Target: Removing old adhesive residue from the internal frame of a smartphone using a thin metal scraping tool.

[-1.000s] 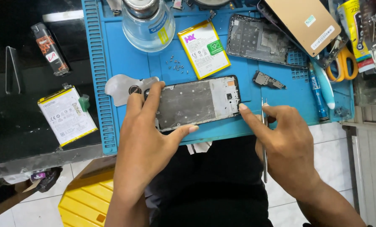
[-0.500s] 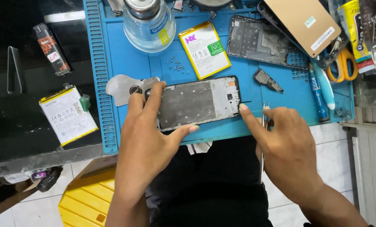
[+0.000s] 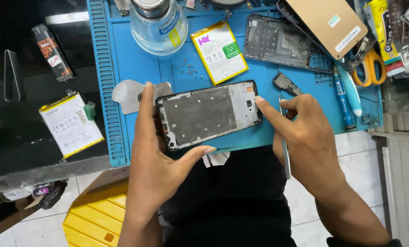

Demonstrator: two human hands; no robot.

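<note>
An opened phone frame (image 3: 207,114), dark with a grey metal inner plate, lies flat at the near edge of the blue work mat (image 3: 136,68). My left hand (image 3: 156,167) grips it, fingers along its left end and thumb under the near long side. My right hand (image 3: 307,137) holds thin metal tweezers (image 3: 285,153) tucked in the palm, and its index fingertip touches the frame's right end. Behind the frame on the mat lie a white and yellow phone battery (image 3: 219,51), several tiny screws (image 3: 188,67) and a dark back cover (image 3: 280,42).
A glass bottle (image 3: 158,20) stands at the mat's far edge. A small black part (image 3: 286,83), a blue pen tool (image 3: 344,98), orange scissors (image 3: 369,66) and a brown box (image 3: 325,23) lie at right. A second battery (image 3: 71,124) and a lighter (image 3: 51,51) rest on the black surface left.
My right hand has shifted slightly toward the frame, its index finger now touching the frame's right end. My left hand keeps its grip and the frame stays in place.
</note>
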